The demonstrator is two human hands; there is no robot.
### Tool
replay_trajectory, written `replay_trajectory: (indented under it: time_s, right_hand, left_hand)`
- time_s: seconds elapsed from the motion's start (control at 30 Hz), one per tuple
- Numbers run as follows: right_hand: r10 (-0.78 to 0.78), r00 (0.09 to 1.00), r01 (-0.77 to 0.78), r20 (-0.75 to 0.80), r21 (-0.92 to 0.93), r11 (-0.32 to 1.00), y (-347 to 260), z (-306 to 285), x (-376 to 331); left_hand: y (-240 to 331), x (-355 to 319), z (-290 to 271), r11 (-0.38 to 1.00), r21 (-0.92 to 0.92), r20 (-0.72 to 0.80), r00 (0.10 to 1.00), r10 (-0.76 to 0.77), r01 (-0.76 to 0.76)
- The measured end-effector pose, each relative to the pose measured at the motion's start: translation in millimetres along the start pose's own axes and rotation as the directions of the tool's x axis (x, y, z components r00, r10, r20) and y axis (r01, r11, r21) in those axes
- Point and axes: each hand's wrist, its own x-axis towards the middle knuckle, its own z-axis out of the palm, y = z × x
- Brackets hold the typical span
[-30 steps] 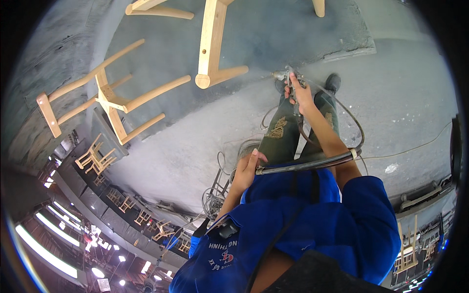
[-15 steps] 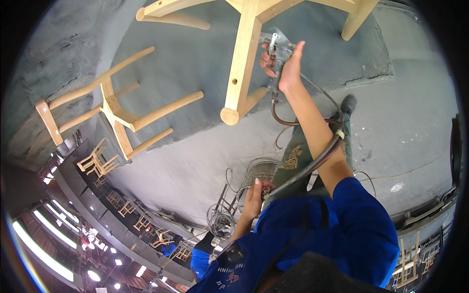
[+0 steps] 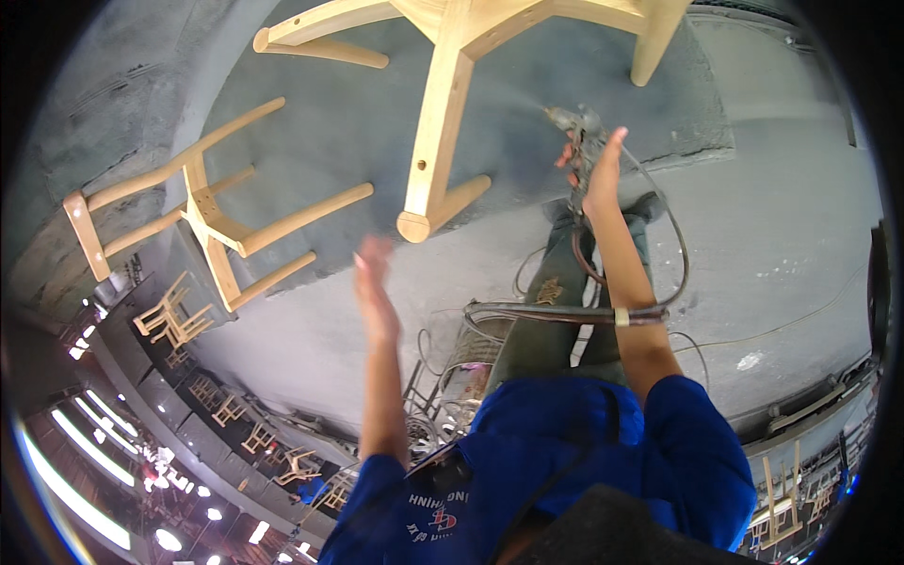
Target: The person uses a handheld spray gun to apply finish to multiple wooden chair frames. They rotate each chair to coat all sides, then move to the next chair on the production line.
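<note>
My right hand [image 3: 603, 174] is wrapped round the handle of a metal spray gun [image 3: 586, 141]. A faint mist hangs off its nozzle, which points left toward the large pale wooden chair frame [image 3: 441, 122] above. Hoses [image 3: 546, 312] run from the gun and lie across my right forearm. My left hand [image 3: 375, 292] is raised below the near end of that frame, apart from it. Nothing shows in it; its fingers look stretched out, though motion blurs their tips.
A second wooden chair frame [image 3: 212, 212] lies tipped at the left, with a smaller one [image 3: 174, 315] behind it. A bucket-like container [image 3: 478, 348] and coiled hoses stand by my legs. More chairs [image 3: 226, 410] line a dark conveyor-like track at lower left.
My left hand has let go of the hose near my waist and swung up and left. My right hand has drawn the spray gun back, rightward and away from the chair frame.
</note>
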Motion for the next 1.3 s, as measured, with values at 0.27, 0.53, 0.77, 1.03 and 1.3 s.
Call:
replay_trajectory:
  time_s: [0.27,0.53,0.77,1.03,1.3]
  right_hand:
    - [-0.013,0.998,0.007,-0.064,-0.09,0.996,-57,-128,-127]
    - [-0.031,0.992,-0.011,-0.126,-0.326,0.945,-104,-216,-223]
    - [-0.145,0.98,0.088,-0.135,-0.358,0.93,-154,-248,-252]
    - [-0.298,0.931,0.202,-0.21,-0.381,0.902,-213,-292,-263]
    - [-0.456,0.885,0.449,-0.094,-0.083,0.89,-294,-290,-267]
  left_hand:
    - [116,89,100,0.935,0.349,0.507,0.85,-0.142,-0.052]
    - [30,5,108,0.977,0.176,0.336,0.926,-0.174,0.12]
    - [-46,-147,182,0.886,-0.345,0.176,0.949,-0.262,0.308]
    - [17,-141,288,0.679,-0.673,0.08,0.941,-0.328,0.294]
    - [169,-19,416,0.699,-0.666,0.065,0.954,-0.293,0.26]
